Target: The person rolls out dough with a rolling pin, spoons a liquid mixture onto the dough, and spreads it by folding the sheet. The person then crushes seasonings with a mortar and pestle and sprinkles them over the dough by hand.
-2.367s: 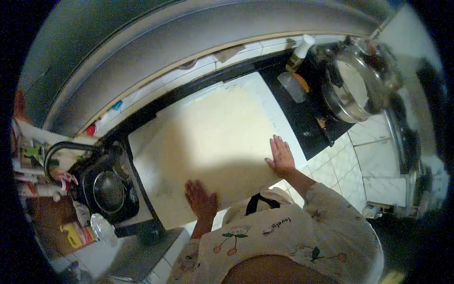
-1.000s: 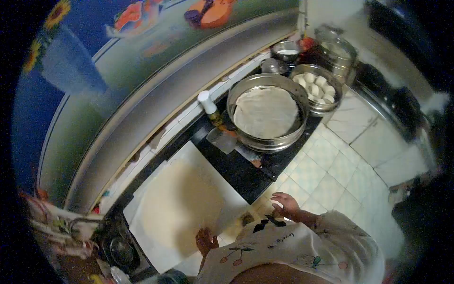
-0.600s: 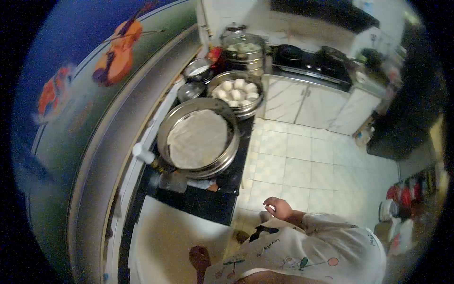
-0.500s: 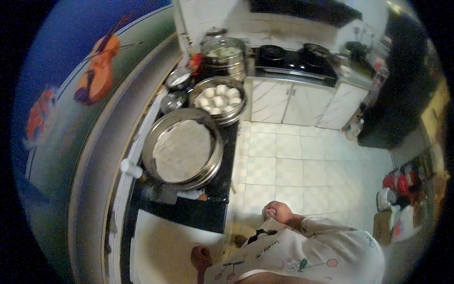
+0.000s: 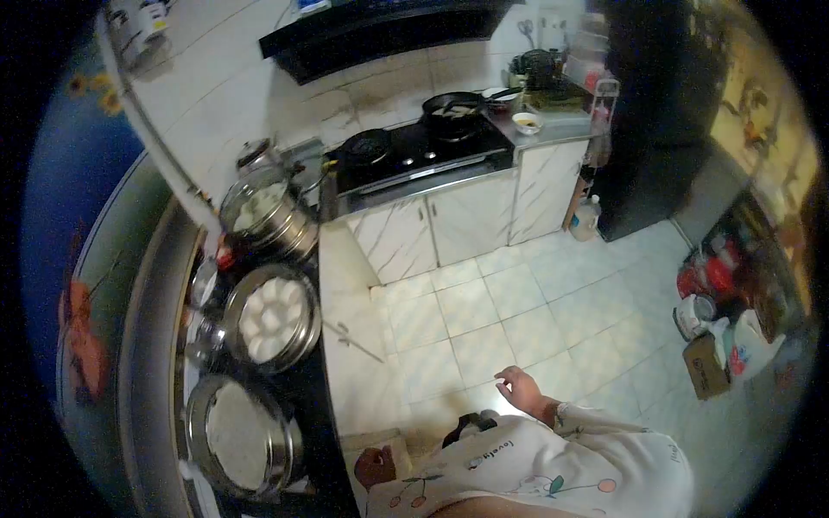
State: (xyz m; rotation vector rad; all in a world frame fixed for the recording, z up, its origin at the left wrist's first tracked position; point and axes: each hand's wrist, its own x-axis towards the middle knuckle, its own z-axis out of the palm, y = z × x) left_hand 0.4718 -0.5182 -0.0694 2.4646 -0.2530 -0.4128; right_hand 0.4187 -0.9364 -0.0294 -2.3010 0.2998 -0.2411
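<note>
My left hand [image 5: 375, 466] is low in the view beside the dark counter edge, holding nothing, with its thumb apart from loosely bent fingers. In front of my body hangs my right hand [image 5: 521, 390] above the tiled floor, empty and with slightly curled fingers. On the counter left of my left hand stands a wide metal steamer [image 5: 287, 453] lined with a pale cloth [image 5: 237, 436]. Behind it is a second steamer [image 5: 313, 332] with several white dough pieces [image 5: 272, 319]. Neither hand touches the steamers.
A stacked steamer with a glass lid [image 5: 294, 233] stands farther back. Across the floor is a black stove [image 5: 414, 155] with a pan of food [image 5: 453, 112]. A small bowl [image 5: 527, 123] sits right of it. A cardboard box [image 5: 706, 367] and bags [image 5: 753, 345] lie at the right.
The view has swung right, from the white board to the floor and stove. Both hands, earlier flat on the board, have come off it. The board is out of view.
</note>
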